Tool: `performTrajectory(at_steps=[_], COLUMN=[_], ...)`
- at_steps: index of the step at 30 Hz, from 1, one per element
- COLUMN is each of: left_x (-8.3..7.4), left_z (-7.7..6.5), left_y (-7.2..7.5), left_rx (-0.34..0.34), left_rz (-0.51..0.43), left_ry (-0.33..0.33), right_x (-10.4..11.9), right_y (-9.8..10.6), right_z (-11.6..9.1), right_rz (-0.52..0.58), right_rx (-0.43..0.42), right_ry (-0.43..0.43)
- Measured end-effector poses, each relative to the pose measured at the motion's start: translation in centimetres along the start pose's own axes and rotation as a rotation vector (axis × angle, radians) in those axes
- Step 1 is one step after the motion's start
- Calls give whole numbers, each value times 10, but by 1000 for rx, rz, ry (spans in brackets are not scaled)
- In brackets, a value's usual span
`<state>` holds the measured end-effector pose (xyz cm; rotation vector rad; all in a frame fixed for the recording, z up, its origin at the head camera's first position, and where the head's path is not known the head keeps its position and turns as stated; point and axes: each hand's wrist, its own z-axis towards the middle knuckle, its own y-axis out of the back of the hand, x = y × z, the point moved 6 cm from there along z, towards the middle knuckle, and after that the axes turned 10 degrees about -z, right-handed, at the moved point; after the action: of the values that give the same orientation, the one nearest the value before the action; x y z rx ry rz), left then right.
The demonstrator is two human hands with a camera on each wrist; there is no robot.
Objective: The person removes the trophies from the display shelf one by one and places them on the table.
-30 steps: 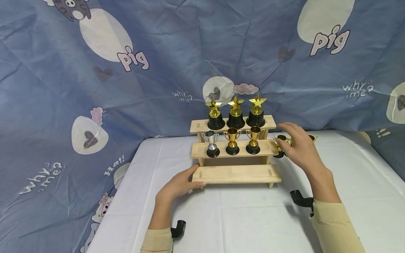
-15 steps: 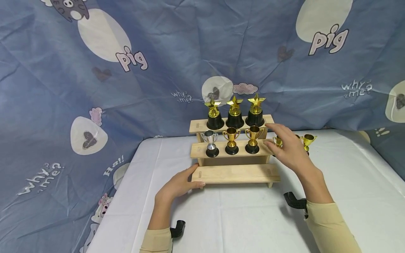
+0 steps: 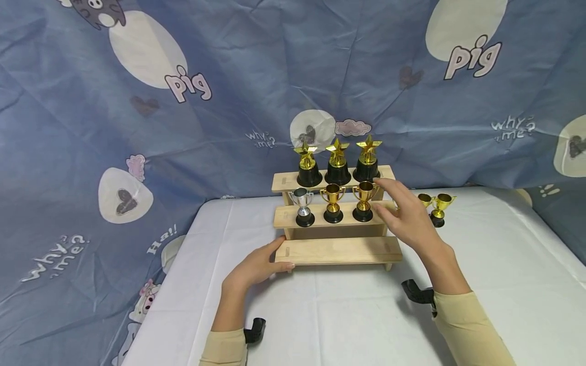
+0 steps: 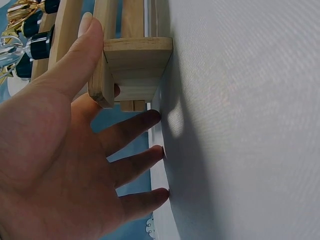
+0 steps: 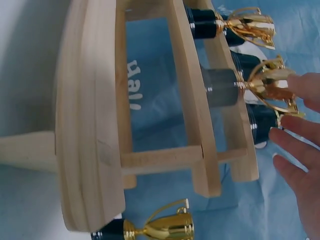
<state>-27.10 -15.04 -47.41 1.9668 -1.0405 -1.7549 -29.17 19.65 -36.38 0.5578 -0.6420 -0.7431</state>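
On a three-step wooden stand [image 3: 339, 251], the top shelf carries three gold star trophies [image 3: 338, 155] on black bases. A silver trophy cup [image 3: 302, 201] and two gold cups stand upright along the middle shelf. My left hand [image 3: 254, 267] pinches the lowest shelf's left end, thumb over it and index finger curled beneath, other fingers spread. My right hand [image 3: 409, 216] is beside the right-hand gold trophy cup [image 3: 364, 195], thumb and fingers parted. In the right wrist view its thumb overlaps that cup's rim [image 5: 274, 84].
Right of the stand, gold trophy cups [image 3: 442, 203] stand on the white-clothed table [image 3: 329, 315], partly behind my right hand. A blue printed cloth [image 3: 256, 76] hangs behind the table. Black curved pieces [image 3: 417, 292] project from both wrists.
My right hand has moved left from the cups on the table to the right-hand gold cup on the middle shelf. My left hand keeps its hold on the stand.
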Motion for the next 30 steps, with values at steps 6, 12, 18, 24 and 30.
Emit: performTrajectory(at_steps=[6,12,18,24,30], left_x=[2,0,0,-1,0], left_z=[0,0,1,1,1], left_y=[0,1,1,0,0], left_rx=[5,-1,1,0,-3], left_rz=[-3,-3,1,-6,-3], left_ry=[-7,-16,-18,-11,-4], right_x=[8,16,19,19,20], right_y=[-4,-12,-17,-19,-17], right_z=[2,4,4,2,3], right_rz=[-11,-25,-46,-49,-26], right_rx=[-26,-42,-38,-48,-84], right_ry=[52,106,137,159,166])
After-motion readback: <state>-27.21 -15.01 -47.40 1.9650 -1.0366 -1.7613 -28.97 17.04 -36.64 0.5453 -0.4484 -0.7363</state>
